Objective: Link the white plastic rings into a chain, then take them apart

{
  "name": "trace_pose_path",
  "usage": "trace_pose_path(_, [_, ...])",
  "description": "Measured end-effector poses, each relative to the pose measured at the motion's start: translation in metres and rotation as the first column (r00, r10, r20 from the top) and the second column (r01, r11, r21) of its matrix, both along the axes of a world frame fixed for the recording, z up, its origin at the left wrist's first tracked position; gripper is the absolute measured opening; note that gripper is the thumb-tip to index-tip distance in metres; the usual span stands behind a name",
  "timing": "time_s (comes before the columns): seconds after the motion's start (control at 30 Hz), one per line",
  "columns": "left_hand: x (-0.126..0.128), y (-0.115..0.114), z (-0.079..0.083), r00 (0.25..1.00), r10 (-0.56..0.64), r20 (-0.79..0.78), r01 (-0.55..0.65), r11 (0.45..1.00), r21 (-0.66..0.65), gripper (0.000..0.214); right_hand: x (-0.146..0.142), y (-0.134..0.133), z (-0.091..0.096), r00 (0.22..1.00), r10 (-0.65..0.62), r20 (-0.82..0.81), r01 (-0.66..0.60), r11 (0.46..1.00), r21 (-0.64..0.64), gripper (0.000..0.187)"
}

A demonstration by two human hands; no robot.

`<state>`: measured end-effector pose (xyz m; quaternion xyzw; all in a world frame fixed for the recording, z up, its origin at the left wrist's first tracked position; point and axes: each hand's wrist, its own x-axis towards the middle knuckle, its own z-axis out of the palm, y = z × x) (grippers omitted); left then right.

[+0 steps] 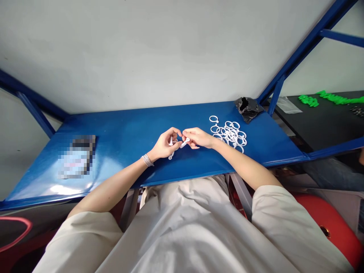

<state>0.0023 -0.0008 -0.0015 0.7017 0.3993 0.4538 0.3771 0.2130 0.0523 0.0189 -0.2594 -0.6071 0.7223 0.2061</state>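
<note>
My left hand and my right hand meet above the blue table top, fingertips almost touching. Between them they pinch a white plastic ring, partly hidden by my fingers. Its lower curve hangs below my left hand, and a white stem shows by my right fingers. I cannot tell whether it is one piece or two. A loose pile of similar white rings lies just beyond my right hand, with a single ring apart from it.
A crumpled black bag lies at the table's far right corner. A pixelated flat object lies at the left. Blue metal frame bars rise at the right, beside a dark table with green items. A red seat is lower right.
</note>
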Motion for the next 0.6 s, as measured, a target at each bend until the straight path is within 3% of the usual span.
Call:
trace_pose_path(0.1, [0.000,0.001,0.000,0.999,-0.008,0.049,0.014,0.992,-0.128,0.028,0.003,0.003,0.001,0.996,-0.051,-0.072,0.050,0.998,-0.024,0.057])
trace_pose_path(0.23, [-0.002,0.008,-0.005,0.976,0.019,0.215,0.048,0.952,-0.301,0.035,0.011,0.006,0.007,0.997,-0.020,-0.075,0.022,0.999,0.029,0.054])
trace_pose_path(0.43, [-0.002,0.007,-0.002,0.976,-0.021,0.215,0.086,0.950,-0.299,0.047,0.008,0.002,0.007,0.999,-0.022,-0.043,0.026,0.994,0.107,0.053])
trace_pose_path(0.6, [0.001,0.001,0.003,0.993,-0.036,0.112,0.057,0.980,-0.189,0.051,0.002,0.000,0.001,0.998,-0.058,-0.033,0.063,0.983,0.172,0.054])
